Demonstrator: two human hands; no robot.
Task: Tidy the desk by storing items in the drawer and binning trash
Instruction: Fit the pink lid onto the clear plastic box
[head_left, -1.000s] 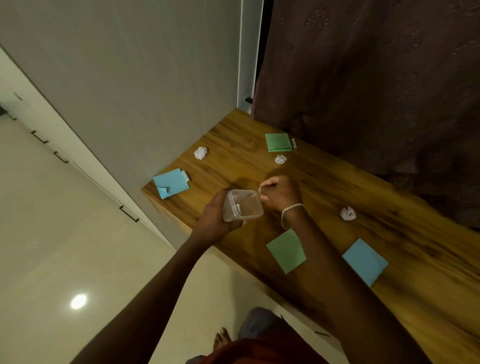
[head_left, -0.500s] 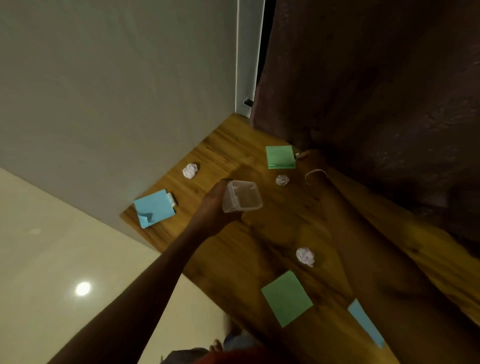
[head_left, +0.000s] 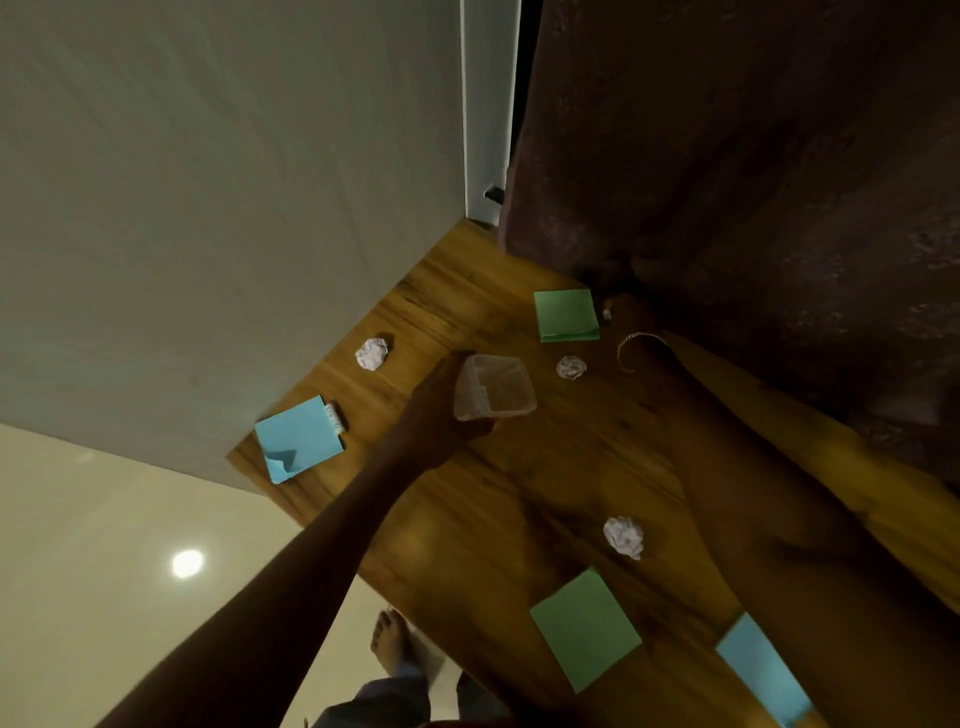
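My left hand (head_left: 436, 410) grips a clear plastic container (head_left: 493, 387) by its side and holds it just above the wooden desk (head_left: 519, 493). My right arm stretches to the desk's far edge, and the bracelet on its wrist shows. My right hand (head_left: 631, 309) lies in shadow beside a small white item (head_left: 605, 313), next to a green note pad (head_left: 566, 314); its fingers are too dark to read. Three crumpled paper balls lie on the desk, on the left (head_left: 372, 354), in the middle (head_left: 571, 367) and nearer me (head_left: 623, 537).
A blue note pad (head_left: 298, 436) with a small white item (head_left: 334, 415) beside it sits at the desk's left corner. A green pad (head_left: 584, 626) and another blue pad (head_left: 761, 667) lie near me. A dark curtain (head_left: 753, 182) hangs behind the desk; a grey wall is on the left.
My right hand has left the container and reached to the far edge beside the green pad. My view has shifted forward over the desk. The left hand keeps hold of the container.
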